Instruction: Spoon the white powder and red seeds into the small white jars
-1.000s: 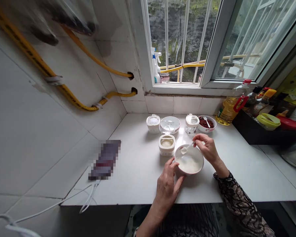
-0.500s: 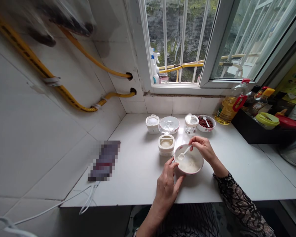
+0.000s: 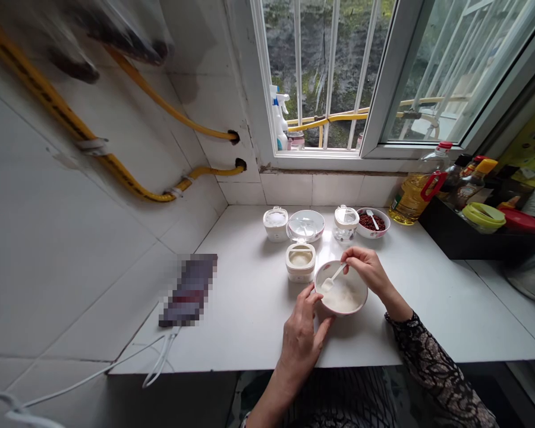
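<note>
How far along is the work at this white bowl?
Done: a white mixture is already in the white bowl. In hand: the right hand holds a small white spoon in it, while the left hand rests at the rim. Left: the red beans sit apart in their own bowl; none show in the white bowl.

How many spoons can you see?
2: one spoon in the right hand, inside the white bowl; one spoon in the red bean bowl. Lidded jars may hide more.

A glossy white ceramic bowl (image 3: 359, 302) holds a smooth white plastic spoon (image 3: 333, 277), on a shiny, smooth white countertop (image 3: 428, 315).
</note>
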A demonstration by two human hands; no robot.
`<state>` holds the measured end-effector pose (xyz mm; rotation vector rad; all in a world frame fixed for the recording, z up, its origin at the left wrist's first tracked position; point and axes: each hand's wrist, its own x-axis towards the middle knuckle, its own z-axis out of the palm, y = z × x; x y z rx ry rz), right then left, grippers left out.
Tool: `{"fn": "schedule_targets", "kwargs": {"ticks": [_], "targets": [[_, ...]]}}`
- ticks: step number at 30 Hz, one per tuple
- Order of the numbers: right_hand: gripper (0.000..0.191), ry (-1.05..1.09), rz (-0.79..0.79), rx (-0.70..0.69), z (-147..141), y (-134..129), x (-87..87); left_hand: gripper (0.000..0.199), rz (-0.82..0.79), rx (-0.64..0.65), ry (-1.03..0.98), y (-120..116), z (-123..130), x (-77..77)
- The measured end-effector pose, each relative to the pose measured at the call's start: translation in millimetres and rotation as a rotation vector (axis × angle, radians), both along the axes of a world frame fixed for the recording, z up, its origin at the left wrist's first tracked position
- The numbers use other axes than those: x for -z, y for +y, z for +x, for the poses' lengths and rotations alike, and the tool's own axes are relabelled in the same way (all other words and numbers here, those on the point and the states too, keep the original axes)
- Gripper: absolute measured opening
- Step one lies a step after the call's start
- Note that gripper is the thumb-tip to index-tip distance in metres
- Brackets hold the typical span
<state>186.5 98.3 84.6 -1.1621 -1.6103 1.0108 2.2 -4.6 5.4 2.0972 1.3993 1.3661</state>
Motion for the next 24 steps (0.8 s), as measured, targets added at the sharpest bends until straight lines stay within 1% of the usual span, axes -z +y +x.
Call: {"fn": "schedule_targets", "kwargs": {"ticks": [2, 4, 7, 11, 15, 17, 19, 20, 22, 24], "targets": [[0.011, 0.107, -0.090, 0.001, 2, 3, -0.5, 0.038, -0.004, -0.001, 0.001, 0, 0, 0.0], [0.010, 0.172, -0.128, 0.010, 3, 4, -0.5, 0.039, -0.004, -0.002, 0.000, 0, 0, 0.3], [0.009, 0.204, -0.161, 0.020, 3, 5, -0.5, 0.039, -0.002, -0.003, -0.005, 0, 1, 0.9], [0.009, 0.216, -0.182, 0.048, 4, 7, -1.2, 0.040, -0.001, -0.006, -0.010, 1, 1, 1.5], [0.010, 0.246, -0.137, 0.097, 0, 10, -4.1, 0.039, 0.007, -0.008, -0.010, 1, 2, 1.9], [0.010, 0.257, -0.060, 0.131, -7, 10, -6.7, 0.038, 0.012, -0.011, -0.008, 2, 2, 1.7], [0.011, 0.236, 0.080, 0.169, -16, 8, -9.5, 0.038, 0.014, -0.010, -0.007, 1, 2, 1.3], [0.011, 0.201, 0.174, 0.192, -21, 6, -10.8, 0.038, 0.013, -0.007, -0.006, 1, 2, 1.0], [0.011, 0.065, 0.402, 0.218, -30, 1, -12.4, 0.038, 0.009, -0.003, -0.003, 1, 2, 0.5], [0.013, -0.127, 0.651, 0.168, -38, -3, -12.6, 0.037, 0.007, -0.002, -0.002, 1, 1, 0.4]]}}
